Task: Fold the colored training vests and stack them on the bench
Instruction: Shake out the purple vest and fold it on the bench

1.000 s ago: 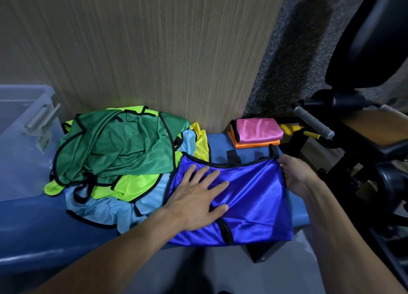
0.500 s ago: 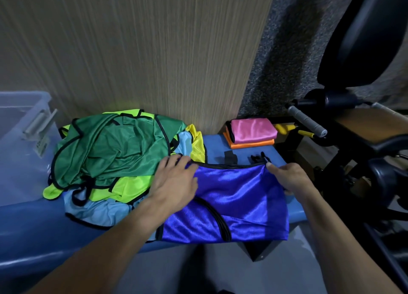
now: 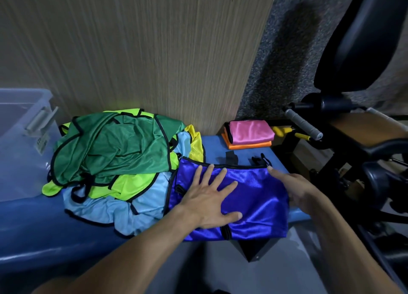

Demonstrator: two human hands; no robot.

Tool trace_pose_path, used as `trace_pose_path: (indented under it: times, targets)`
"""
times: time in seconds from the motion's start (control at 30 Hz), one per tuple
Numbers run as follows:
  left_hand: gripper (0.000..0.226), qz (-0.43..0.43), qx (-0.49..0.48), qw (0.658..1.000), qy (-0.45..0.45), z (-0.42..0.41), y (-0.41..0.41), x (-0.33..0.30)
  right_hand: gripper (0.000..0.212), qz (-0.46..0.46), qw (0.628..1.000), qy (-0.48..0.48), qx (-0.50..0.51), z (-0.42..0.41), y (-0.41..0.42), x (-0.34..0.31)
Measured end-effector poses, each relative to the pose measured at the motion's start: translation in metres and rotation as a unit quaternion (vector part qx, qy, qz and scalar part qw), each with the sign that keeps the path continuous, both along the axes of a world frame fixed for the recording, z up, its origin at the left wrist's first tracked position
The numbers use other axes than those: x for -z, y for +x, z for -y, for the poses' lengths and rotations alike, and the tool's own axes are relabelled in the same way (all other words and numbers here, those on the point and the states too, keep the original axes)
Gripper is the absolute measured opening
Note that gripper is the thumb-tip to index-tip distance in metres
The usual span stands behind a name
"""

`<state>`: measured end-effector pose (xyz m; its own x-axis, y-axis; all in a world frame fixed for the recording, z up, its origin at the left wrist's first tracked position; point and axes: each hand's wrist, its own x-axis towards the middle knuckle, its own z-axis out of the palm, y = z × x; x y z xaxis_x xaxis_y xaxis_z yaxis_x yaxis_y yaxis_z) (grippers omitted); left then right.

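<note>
The left hand (image 3: 209,199) lies flat with fingers spread, pressing the blue vest (image 3: 249,205) onto the table (image 3: 212,145). The right hand (image 3: 293,188) rests with straight fingers on the vest's right edge, gripping nothing. Both forearms reach in from the near side. The blue vest looks part-folded at the table's near right. Far right, a pink vest (image 3: 251,131) sits folded on an orange vest (image 3: 249,145). To the left, a loose pile (image 3: 114,161) of green, yellow and light-blue vests remains unfolded, so most of the work is left.
</note>
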<state>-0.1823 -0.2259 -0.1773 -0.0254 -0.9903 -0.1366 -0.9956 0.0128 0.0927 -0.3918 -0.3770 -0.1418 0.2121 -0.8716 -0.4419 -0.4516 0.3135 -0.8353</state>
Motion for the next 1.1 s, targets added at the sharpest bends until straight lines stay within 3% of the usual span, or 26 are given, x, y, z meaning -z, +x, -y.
trace_pose_path:
  times: [0.13,0.3,0.4,0.47,0.53,0.63,0.7,0.77,0.87,0.97,1.1]
  targets:
    - [0.096,-0.009,-0.001,1.000,0.019,0.005,-0.004,0.004,0.038,-0.027,0.993,0.060,-0.101,-0.017,-0.015,-0.019]
    - [0.092,-0.052,-0.009,0.999,0.011,0.013,-0.009,0.000,0.023,0.063,0.998,0.008,0.007,-0.029,-0.015,-0.031]
    - [0.075,-0.073,-0.007,0.996,-0.053,0.012,-0.002,-0.018,0.010,0.079,0.996,-0.032,0.000,-0.034,-0.009,-0.047]
    - [0.048,-0.130,-0.010,0.984,-0.124,0.009,0.010,-0.031,0.016,0.092,0.994,-0.040,-0.044,-0.038,-0.001,-0.057]
    - [0.023,-0.270,-0.053,0.948,-0.161,0.004,0.027,-0.043,0.028,0.092,0.991,-0.055,-0.076,-0.049,0.017,-0.062]
    - [0.019,-0.493,-0.140,0.853,-0.099,-0.004,0.047,-0.053,0.031,0.026,0.983,-0.111,-0.146,-0.078,0.064,-0.061]
    - [0.021,-0.581,-0.175,0.793,-0.056,-0.011,0.052,-0.057,0.034,-0.016,0.970,-0.133,-0.202,-0.099,0.101,-0.053]
    - [0.032,-0.615,-0.219,0.757,-0.038,-0.016,0.057,-0.055,0.040,-0.039,0.952,-0.145,-0.266,-0.117,0.130,-0.040]
    - [0.040,-0.600,-0.270,0.752,-0.035,-0.018,0.064,-0.044,0.042,-0.042,0.929,-0.163,-0.329,-0.130,0.145,-0.029]
    - [0.030,-0.584,-0.293,0.755,-0.047,-0.018,0.066,-0.036,0.045,-0.049,0.910,-0.199,-0.359,-0.125,0.130,-0.026]
    - [0.026,-0.481,-0.294,0.818,-0.113,-0.011,0.068,-0.027,0.067,-0.165,0.845,-0.273,-0.430,-0.117,0.094,-0.028]
